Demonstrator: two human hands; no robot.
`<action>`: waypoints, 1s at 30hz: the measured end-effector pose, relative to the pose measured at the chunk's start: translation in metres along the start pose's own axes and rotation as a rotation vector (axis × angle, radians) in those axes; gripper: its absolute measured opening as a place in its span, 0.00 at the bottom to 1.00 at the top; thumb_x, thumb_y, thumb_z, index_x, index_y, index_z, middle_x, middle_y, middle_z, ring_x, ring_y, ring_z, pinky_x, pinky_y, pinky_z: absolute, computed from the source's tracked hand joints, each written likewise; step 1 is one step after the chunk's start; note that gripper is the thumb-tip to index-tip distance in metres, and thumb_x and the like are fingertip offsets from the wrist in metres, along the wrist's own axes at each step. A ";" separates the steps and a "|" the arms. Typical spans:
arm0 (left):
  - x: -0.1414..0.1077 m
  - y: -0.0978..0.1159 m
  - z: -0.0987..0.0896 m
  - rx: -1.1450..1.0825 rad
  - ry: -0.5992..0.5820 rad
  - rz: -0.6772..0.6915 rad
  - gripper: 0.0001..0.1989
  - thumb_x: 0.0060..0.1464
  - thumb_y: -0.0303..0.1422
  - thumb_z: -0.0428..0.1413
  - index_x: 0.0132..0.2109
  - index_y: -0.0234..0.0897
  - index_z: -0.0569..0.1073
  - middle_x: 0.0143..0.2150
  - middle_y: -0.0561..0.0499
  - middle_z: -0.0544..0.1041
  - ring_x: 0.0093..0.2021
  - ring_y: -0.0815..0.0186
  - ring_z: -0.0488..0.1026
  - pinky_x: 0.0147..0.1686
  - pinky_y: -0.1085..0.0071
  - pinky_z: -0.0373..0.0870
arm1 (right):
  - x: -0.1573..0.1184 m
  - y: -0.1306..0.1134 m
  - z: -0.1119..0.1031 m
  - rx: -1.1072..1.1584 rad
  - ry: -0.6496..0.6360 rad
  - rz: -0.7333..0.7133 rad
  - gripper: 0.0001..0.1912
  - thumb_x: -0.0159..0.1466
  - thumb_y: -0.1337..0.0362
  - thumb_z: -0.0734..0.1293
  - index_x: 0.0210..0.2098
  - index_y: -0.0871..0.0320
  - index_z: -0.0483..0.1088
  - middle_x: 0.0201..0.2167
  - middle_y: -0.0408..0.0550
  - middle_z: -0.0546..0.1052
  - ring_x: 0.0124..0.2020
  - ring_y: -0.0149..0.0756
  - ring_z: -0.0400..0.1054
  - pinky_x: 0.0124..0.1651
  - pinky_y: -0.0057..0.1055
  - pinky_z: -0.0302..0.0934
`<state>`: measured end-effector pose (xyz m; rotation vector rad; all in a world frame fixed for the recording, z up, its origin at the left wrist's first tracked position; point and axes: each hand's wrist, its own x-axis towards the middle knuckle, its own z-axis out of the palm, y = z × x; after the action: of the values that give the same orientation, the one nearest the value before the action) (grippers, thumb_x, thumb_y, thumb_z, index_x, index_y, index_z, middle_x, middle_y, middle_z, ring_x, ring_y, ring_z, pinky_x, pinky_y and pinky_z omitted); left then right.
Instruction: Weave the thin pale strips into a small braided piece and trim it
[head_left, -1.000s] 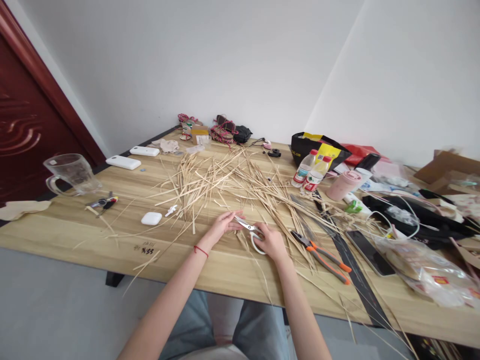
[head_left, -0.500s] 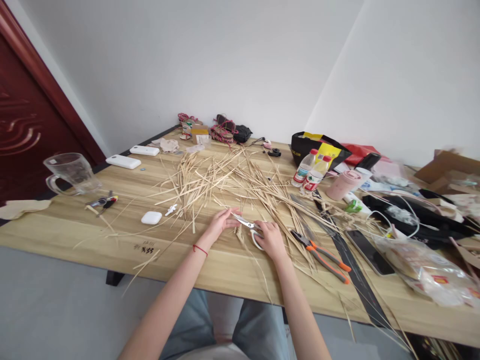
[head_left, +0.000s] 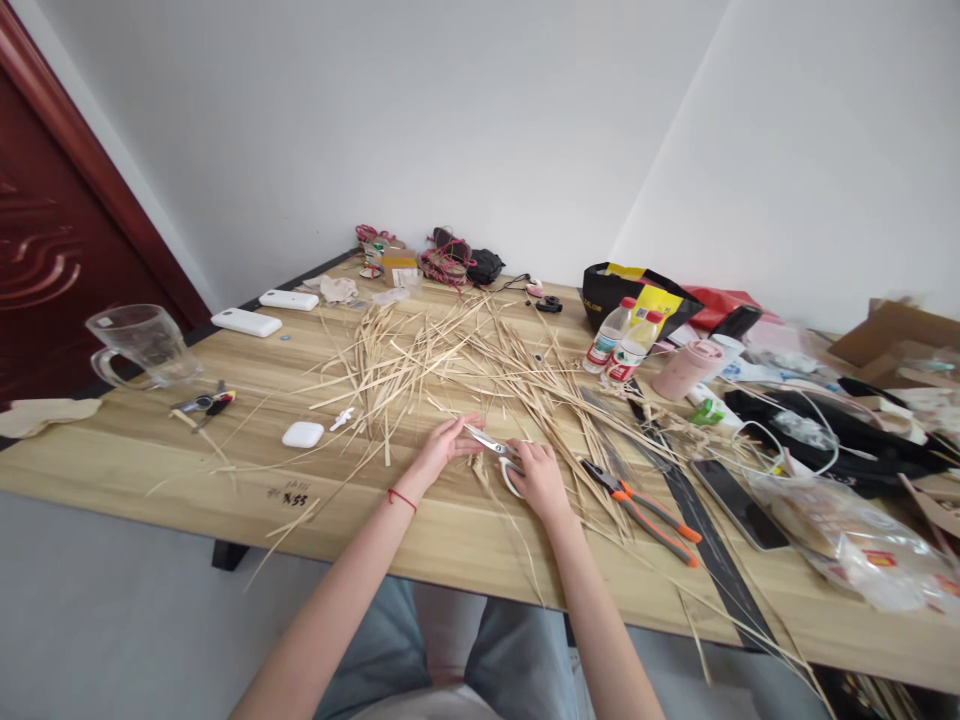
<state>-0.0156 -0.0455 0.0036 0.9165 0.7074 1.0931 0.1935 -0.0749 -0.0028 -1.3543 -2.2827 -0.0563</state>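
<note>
Pale wooden desk (head_left: 187,470), strewn with straw. Right hand (head_left: 537,478) closed through the handles of scissors (head_left: 496,452), blades pointed left toward left hand (head_left: 444,444), fingers pinched on a thin strip, apparently steadying it for the blades. Straw pile (head_left: 442,365) just beyond, within reach; orange-handled pliers (head_left: 637,498) to the right.

Both forearms extended forward; left hand (head_left: 442,447) fingers pinched, right hand (head_left: 534,477) curled closed.

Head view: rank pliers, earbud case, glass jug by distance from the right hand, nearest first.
1. Orange-handled pliers: just right of the right hand, which holds the scissors.
2. White earbud case: left, past the left hand.
3. Glass jug: far left table edge.
</note>
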 end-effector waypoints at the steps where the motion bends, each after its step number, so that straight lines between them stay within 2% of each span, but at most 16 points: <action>1: 0.000 0.000 0.000 0.000 -0.002 -0.001 0.20 0.57 0.40 0.50 0.55 0.37 0.67 0.54 0.41 0.70 0.36 0.64 0.76 0.42 0.64 0.73 | 0.000 0.000 0.000 -0.003 -0.002 0.000 0.15 0.61 0.61 0.62 0.47 0.58 0.63 0.39 0.52 0.74 0.41 0.42 0.66 0.44 0.34 0.52; 15: 0.000 -0.005 0.000 0.034 0.012 0.012 0.20 0.56 0.40 0.51 0.54 0.38 0.67 0.53 0.41 0.71 0.37 0.64 0.76 0.41 0.64 0.73 | 0.001 -0.003 0.001 -0.021 -0.004 -0.013 0.15 0.62 0.60 0.61 0.47 0.58 0.63 0.40 0.53 0.74 0.42 0.42 0.65 0.43 0.34 0.52; 19: 0.001 -0.006 -0.004 0.068 0.106 0.073 0.19 0.54 0.40 0.53 0.50 0.35 0.70 0.50 0.41 0.73 0.39 0.62 0.76 0.43 0.62 0.72 | 0.001 -0.004 -0.001 -0.016 -0.013 -0.003 0.15 0.61 0.63 0.61 0.47 0.57 0.63 0.41 0.52 0.74 0.42 0.42 0.65 0.44 0.34 0.52; 22: 0.004 -0.008 -0.007 0.073 0.202 0.085 0.19 0.52 0.41 0.55 0.47 0.34 0.72 0.47 0.41 0.75 0.37 0.61 0.76 0.43 0.60 0.72 | 0.001 -0.004 0.000 -0.007 -0.012 0.017 0.14 0.61 0.64 0.61 0.47 0.57 0.63 0.41 0.52 0.74 0.43 0.43 0.65 0.45 0.35 0.51; 24: 0.006 -0.009 -0.008 0.065 0.226 0.095 0.18 0.50 0.41 0.56 0.44 0.33 0.72 0.45 0.41 0.76 0.37 0.60 0.76 0.44 0.59 0.71 | 0.001 -0.003 0.000 -0.006 -0.007 0.027 0.14 0.61 0.65 0.61 0.47 0.57 0.63 0.40 0.52 0.74 0.43 0.43 0.65 0.46 0.35 0.50; 30: 0.006 -0.010 -0.008 0.052 0.186 0.099 0.17 0.51 0.40 0.56 0.44 0.33 0.73 0.46 0.41 0.76 0.39 0.59 0.76 0.46 0.58 0.70 | 0.000 -0.002 0.001 -0.011 0.000 0.030 0.15 0.60 0.65 0.62 0.47 0.58 0.62 0.40 0.51 0.74 0.42 0.42 0.65 0.46 0.35 0.50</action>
<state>-0.0159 -0.0395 -0.0088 0.9091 0.8544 1.2639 0.1915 -0.0751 -0.0035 -1.3938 -2.2640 -0.0587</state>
